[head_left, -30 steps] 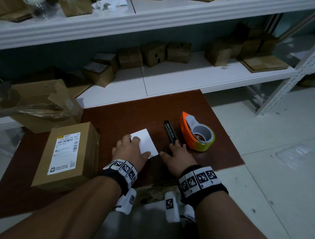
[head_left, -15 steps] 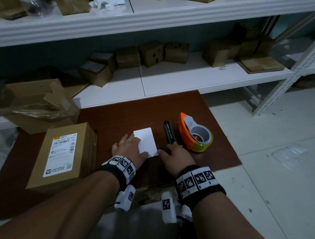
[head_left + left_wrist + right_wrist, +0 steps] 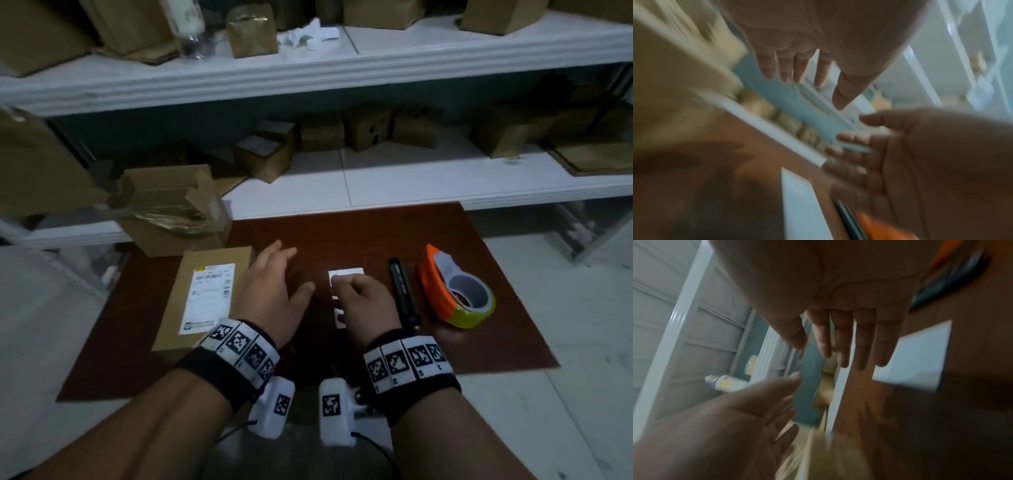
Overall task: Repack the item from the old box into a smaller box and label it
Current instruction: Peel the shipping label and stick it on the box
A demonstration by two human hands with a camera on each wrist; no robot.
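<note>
A sealed brown box (image 3: 209, 301) with a printed shipping label lies at the left of the dark red board (image 3: 376, 233). A blank white label (image 3: 347, 273) lies flat at the board's middle. My left hand (image 3: 274, 281) hovers between the box and the label, its fingers (image 3: 797, 68) straight and spread, holding nothing. My right hand (image 3: 359, 298) is over the label's near half and hides it. In the right wrist view its fingers (image 3: 846, 345) are straight and empty, with the white label (image 3: 916, 356) beside them. The wrist views are motion-blurred.
A black marker (image 3: 404, 294) and an orange tape dispenser (image 3: 455, 287) lie to the right of my right hand. An opened cardboard box (image 3: 171, 212) with plastic wrap stands at the board's back left. White shelves (image 3: 411, 185) behind hold several small boxes.
My left hand has come off the white label, moved left toward the sealed box and spread open. My right hand has shifted left over the label. The head view has tilted up.
</note>
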